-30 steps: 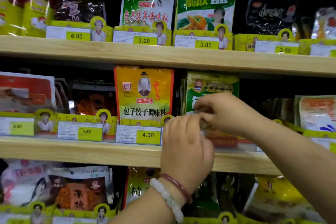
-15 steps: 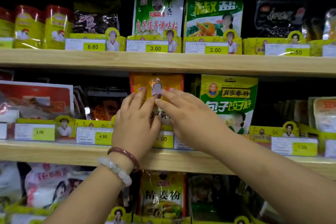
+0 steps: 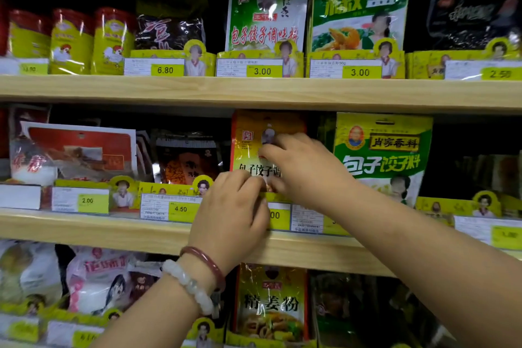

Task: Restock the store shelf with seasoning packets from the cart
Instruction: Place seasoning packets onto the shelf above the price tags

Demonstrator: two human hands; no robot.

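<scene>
A yellow-orange seasoning packet [image 3: 251, 135] stands upright on the middle shelf [image 3: 113, 230], behind the yellow price rail. My left hand [image 3: 234, 215], with two bracelets on its wrist, has its fingers curled at the packet's lower edge and pinches it there. My right hand [image 3: 308, 169] reaches in from the right. Its fingers and thumb lie across the packet's front and press on it, hiding much of the print. A green packet [image 3: 384, 155] stands just to the right. No cart is in view.
The upper shelf [image 3: 254, 92] carries green, black and yellow-red packets behind price tags. Red and dark packets [image 3: 79, 150] fill the middle shelf's left side. Below it stand another orange packet [image 3: 271, 302] and white bags [image 3: 99, 280].
My left hand dropped from the packet's face to its lower edge, and its fingers curled. My right hand stayed on the packet's front. One second ago both hands were at the green packet.
</scene>
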